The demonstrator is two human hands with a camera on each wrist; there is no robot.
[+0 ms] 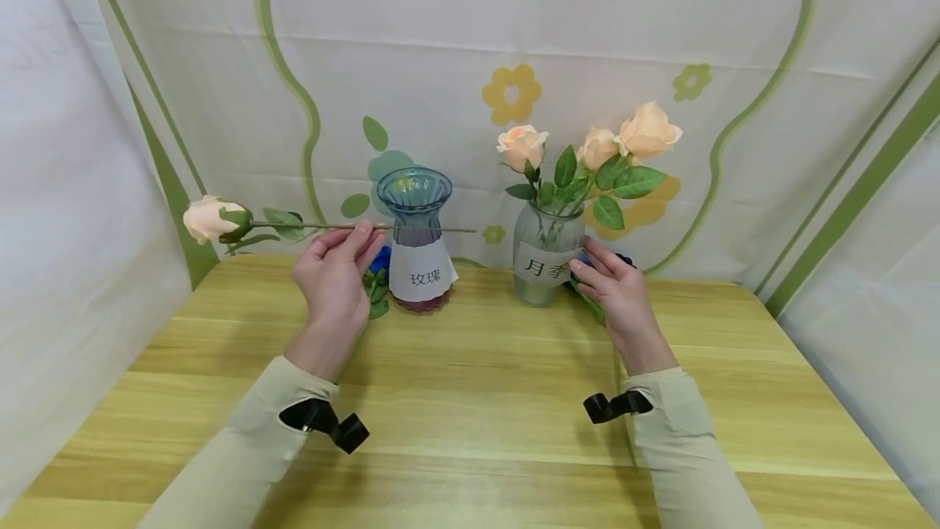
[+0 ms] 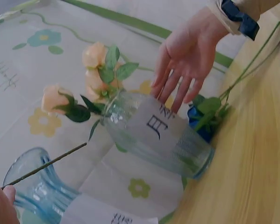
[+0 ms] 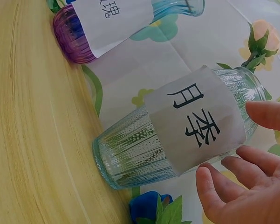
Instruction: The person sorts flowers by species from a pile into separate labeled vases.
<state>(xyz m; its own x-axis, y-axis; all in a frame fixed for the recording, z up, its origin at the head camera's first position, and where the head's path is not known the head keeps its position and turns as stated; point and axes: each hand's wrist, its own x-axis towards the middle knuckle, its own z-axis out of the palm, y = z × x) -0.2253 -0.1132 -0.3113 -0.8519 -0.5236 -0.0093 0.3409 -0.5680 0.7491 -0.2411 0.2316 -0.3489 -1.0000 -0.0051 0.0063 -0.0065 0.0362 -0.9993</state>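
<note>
Peach rose (image 1: 213,219), held in left hand (image 1: 334,276), off the worktop. Left fingers pinch its stem; bloom out toward 9 o'clock, bare stem end toward 3 o'clock, crossing in front of blue-purple vase (image 1: 414,211). That vase upright, white paper label (image 1: 424,272) on front, at about 2 o'clock from left hand. Blue flower (image 1: 379,260) beside it on its 8 o'clock side, partly behind left hand.

Clear vase (image 1: 534,225) upright at 3 o'clock from blue-purple one, well apart; own label (image 1: 543,266) reads 月季. Three peach roses (image 1: 649,133) stand in it, blooms between 11 and 2 o'clock above rim. Right hand (image 1: 617,296) at clear vase's 4 o'clock side, fingers slightly spread, loosely bent, nothing gripped; right at the glass, contact can't tell. Second blue flower (image 3: 146,207) low beside clear vase, partly behind right hand in head view, stem running toward 6 o'clock.

Wooden worktop (image 1: 470,398) under both vases. Cream sleeves (image 1: 683,431), black wrist mounts (image 1: 323,419). White patterned backdrop (image 1: 426,6) at 12 o'clock.
</note>
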